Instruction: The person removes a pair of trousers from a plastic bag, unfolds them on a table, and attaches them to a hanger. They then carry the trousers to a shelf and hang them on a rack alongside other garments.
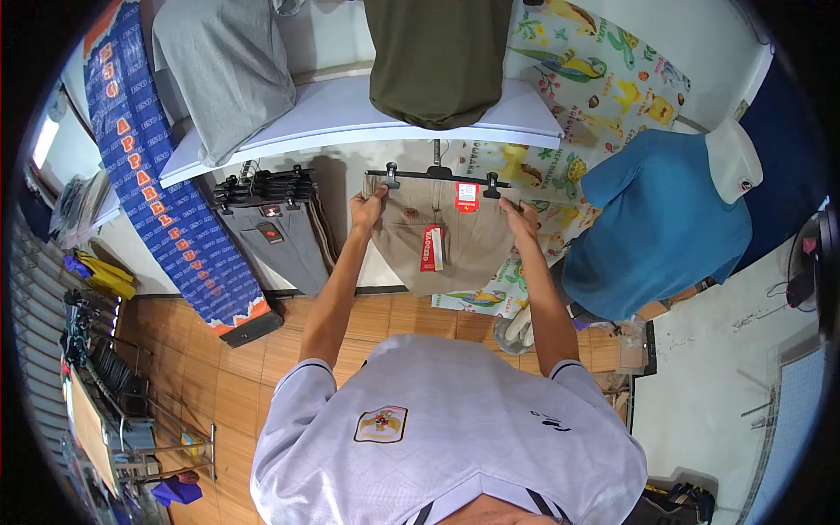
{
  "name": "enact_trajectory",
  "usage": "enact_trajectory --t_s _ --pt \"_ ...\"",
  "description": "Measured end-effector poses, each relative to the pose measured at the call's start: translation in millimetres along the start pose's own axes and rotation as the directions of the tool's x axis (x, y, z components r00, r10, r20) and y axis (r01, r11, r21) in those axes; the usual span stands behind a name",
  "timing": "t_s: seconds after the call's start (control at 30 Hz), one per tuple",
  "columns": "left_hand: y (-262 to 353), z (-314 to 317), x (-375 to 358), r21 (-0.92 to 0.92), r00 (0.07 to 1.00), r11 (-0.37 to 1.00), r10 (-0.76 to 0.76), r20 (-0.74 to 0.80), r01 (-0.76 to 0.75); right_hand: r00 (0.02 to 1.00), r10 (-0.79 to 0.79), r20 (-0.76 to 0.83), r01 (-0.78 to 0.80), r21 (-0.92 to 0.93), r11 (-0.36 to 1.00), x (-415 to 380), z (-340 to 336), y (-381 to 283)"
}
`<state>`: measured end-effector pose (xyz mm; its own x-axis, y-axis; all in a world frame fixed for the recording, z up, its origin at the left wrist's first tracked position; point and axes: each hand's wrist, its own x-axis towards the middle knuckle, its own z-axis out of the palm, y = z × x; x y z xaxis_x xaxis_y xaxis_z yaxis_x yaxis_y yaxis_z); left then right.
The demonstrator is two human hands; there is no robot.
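Observation:
Beige trousers (pixel 407 258) hang from a black clip hanger (pixel 440 174) under the white shelf, with a red-and-white label (pixel 467 198) at the waist and a red hang tag (pixel 432 248) lower down. My left hand (pixel 367 210) pinches the left edge of the waistband, just under one clip. At the opposite edge, below the other clip, my right hand (pixel 519 219) has its fingers closed on the cloth. The lower part of the trouser legs is out of sight.
Grey trousers (pixel 284 241) hang in a row on the left. Above, the white shelf (pixel 341 122) bears grey and olive shirts on forms. A mannequin in a blue shirt (pixel 665 223) stands right, a blue banner (pixel 162 166) left. A metal rack (pixel 166 455) is at lower left.

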<state>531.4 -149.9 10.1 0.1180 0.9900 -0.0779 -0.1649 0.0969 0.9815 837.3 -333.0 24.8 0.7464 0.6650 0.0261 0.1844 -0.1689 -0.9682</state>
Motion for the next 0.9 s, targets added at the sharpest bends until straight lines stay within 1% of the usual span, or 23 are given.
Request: enact_trajectory --t_s 0.1,0.17,0.2,0.27,0.3,0.37,0.47,0.6,0.67,0.77,0.9 --pt "2 6 -9 -0.045 0.999 0.999 0.030 -0.019 -0.030 1.000 -0.005 0.030 0.004 0.032 0.999 15 3 18" --pt "2 7 -8 -0.007 0.999 0.999 0.042 -0.031 -0.043 0.999 0.005 0.042 -0.006 0.028 1.000 20 3 22" --pt "-2 7 -7 0.012 0.998 0.999 0.047 -0.038 -0.047 0.999 -0.006 0.044 0.004 0.057 0.998 20 5 24" --pt "-10 2 -1 0.027 0.999 0.999 0.044 -0.014 -0.044 0.999 -0.023 0.047 0.018 0.116 0.993 21 9 28" --pt "-12 1 -1 0.035 0.999 0.998 0.046 -0.002 -0.046 0.998 -0.022 0.053 0.016 0.111 0.994 18 8 25" --pt "-16 1 2 0.017 0.999 0.998 0.054 -0.009 -0.053 0.998 -0.018 0.059 0.012 0.102 0.995 15 6 19" --pt "-4 6 -11 0.008 0.998 0.998 0.058 -0.025 -0.058 0.997 -0.017 0.079 0.002 0.187 0.982 17 9 23" --pt "10 9 -16 0.007 0.996 0.997 0.082 -0.023 -0.082 0.998 -0.030 0.051 0.022 0.155 0.988 20 12 23" --pt "14 11 -14 0.030 0.997 0.997 0.069 -0.044 -0.068 0.999 -0.031 0.033 0.025 0.150 0.988 20 13 18" --pt "13 12 -3 0.028 0.997 0.997 0.066 -0.039 -0.065 0.999 -0.051 0.012 0.049 0.120 0.992 46 23 40" --pt "14 12 5 0.048 0.998 0.997 0.052 -0.016 -0.052 1.000 -0.021 0.001 0.021 0.119 0.993 37 22 24"
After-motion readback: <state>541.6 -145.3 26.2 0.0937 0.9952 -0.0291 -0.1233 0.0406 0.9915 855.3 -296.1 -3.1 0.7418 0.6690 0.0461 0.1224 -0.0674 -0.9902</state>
